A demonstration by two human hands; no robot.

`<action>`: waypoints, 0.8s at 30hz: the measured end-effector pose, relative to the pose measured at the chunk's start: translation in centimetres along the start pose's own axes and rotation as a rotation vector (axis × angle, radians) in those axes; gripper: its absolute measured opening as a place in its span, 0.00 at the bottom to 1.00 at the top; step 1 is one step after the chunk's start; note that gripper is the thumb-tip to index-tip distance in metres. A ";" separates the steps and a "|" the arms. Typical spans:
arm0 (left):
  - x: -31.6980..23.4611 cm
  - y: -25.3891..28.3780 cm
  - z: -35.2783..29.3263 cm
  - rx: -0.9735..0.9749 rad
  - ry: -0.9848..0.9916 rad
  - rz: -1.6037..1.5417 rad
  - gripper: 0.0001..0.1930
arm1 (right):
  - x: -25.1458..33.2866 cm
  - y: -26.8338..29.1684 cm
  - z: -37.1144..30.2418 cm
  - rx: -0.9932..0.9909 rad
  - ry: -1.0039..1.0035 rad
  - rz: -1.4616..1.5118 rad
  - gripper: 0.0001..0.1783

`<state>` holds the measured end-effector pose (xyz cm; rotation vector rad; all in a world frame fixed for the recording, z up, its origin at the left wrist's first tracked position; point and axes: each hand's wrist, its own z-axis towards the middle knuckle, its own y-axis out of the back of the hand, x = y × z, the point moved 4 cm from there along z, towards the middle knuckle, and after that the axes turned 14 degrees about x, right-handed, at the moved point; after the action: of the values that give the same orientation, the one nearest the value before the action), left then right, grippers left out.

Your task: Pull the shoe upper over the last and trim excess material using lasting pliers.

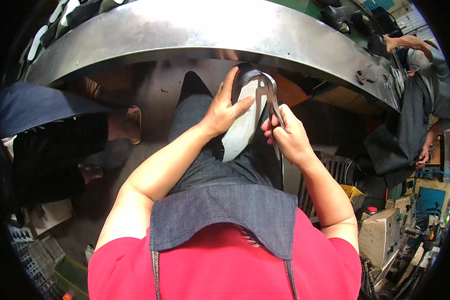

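An upturned shoe (pixel 242 123) with a pale sole side and dark upper edges rests over my lap, its rounded end near the bench edge. My left hand (pixel 224 111) grips it along the left side, thumb lying on the pale sole and fingers round the dark upper. In my right hand (pixel 291 136) is a pair of metal pincers (pixel 272 98), fingers wrapped round the handles. The curved jaws sit at the right edge of the shoe's rounded end. Whether they pinch the upper cannot be made out.
A curved metal bench (pixel 185 31) spans the space ahead, with dark shoes (pixel 337 16) at its far right. Co-workers sit at left, in a denim apron (pixel 45 110), and right, one hand (pixel 402 42) on a dark shoe. A machine (pixel 380 235) stands at lower right.
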<state>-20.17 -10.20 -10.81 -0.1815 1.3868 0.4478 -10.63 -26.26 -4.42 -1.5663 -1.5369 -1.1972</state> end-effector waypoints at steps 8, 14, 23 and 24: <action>3.1 0.4 0.4 0.050 0.155 0.068 0.43 | -4.0 -1.0 3.8 -0.357 0.222 -0.407 0.09; 2.8 -0.3 -2.4 -0.049 0.239 0.034 0.37 | -1.0 0.4 0.2 0.113 0.091 0.164 0.29; 2.0 -0.8 -3.1 -0.049 0.224 -0.018 0.35 | 2.2 0.6 -0.7 0.304 0.010 -0.487 0.27; 1.9 -1.0 -3.0 -0.031 0.194 0.024 0.34 | 2.6 0.6 -0.7 0.301 0.006 -0.551 0.25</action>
<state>-22.23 -11.83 -13.34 -0.2381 1.5743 0.4815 -10.42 -25.89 -1.67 -0.9698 -2.1126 -1.1694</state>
